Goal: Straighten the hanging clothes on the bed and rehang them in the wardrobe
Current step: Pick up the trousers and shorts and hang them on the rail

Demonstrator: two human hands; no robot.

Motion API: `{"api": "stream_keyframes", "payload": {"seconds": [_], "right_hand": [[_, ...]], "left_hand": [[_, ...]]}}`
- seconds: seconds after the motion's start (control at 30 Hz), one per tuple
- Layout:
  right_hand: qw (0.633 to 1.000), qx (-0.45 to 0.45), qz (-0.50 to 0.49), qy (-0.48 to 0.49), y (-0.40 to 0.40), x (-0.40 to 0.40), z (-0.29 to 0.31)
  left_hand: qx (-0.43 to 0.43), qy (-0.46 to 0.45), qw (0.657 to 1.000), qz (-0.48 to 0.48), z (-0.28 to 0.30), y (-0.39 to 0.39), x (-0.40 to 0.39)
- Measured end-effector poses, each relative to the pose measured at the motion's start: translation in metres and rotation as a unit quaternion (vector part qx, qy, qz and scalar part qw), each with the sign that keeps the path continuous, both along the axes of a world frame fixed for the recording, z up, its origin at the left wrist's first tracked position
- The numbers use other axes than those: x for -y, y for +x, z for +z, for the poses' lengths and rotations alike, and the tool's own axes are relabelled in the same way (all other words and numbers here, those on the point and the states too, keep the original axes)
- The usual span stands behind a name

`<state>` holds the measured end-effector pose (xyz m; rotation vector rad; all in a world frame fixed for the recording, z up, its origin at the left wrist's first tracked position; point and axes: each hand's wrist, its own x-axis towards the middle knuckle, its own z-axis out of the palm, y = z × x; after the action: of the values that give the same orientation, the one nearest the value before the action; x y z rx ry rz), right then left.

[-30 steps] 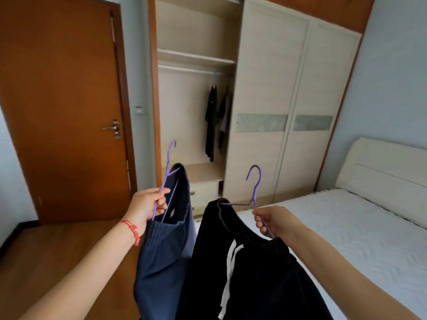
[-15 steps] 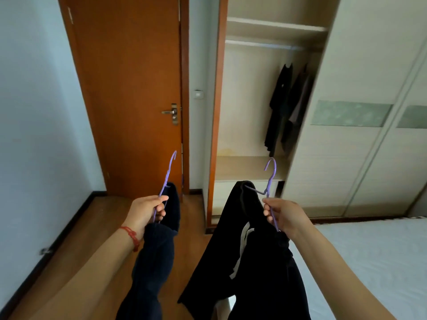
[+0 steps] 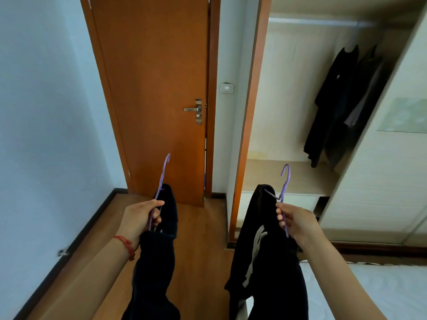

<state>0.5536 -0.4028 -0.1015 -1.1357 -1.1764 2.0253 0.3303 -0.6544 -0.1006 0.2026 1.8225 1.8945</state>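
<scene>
Gripping one thin purple plastic hanger [image 3: 161, 181] per fist, left hand [image 3: 141, 218] and right hand [image 3: 295, 221] lift dark garments clear of the floor, open wardrobe [image 3: 300, 112] at one o'clock.

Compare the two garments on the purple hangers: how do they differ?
The plain dark navy garment hangs from the purple hanger gripped by the left hand; the black garment with white stripes hangs from the purple hanger in the right hand. The black one looks wider. Both droop below the hands.
</scene>
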Motion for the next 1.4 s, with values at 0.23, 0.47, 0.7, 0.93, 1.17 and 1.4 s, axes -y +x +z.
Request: {"api": "stream_keyframes", "payload": {"seconds": [0.23, 0.47, 0.7, 0.93, 1.17, 1.4], "right_hand": [[0.995, -0.029, -0.096, -0.028, -0.08, -0.081, -0.009], [0.977, -0.072, -0.198, -0.044, -0.112, -0.142, -0.014], [0.952, -0.066, -0.298, -0.026, -0.117, -0.205, -0.019], [0.929, -0.047, -0.366, -0.023, -0.114, -0.276, -0.023], [0.906, -0.022, -0.423, -0.019, -0.121, -0.329, -0.012], [0.875, -0.017, -0.484, 0.006, -0.134, -0.376, -0.008]], "left_hand": [[-0.014, 0.005, 0.996, -0.083, -0.02, -0.094, -0.112], [-0.015, -0.005, 0.98, -0.197, -0.015, -0.152, -0.226], [-0.001, -0.003, 0.951, -0.309, -0.023, -0.17, -0.337], [0.027, -0.006, 0.915, -0.402, -0.016, -0.17, -0.456], [0.035, 0.017, 0.891, -0.453, 0.004, -0.163, -0.562], [0.028, 0.032, 0.851, -0.523, 0.0, -0.162, -0.674]]}}
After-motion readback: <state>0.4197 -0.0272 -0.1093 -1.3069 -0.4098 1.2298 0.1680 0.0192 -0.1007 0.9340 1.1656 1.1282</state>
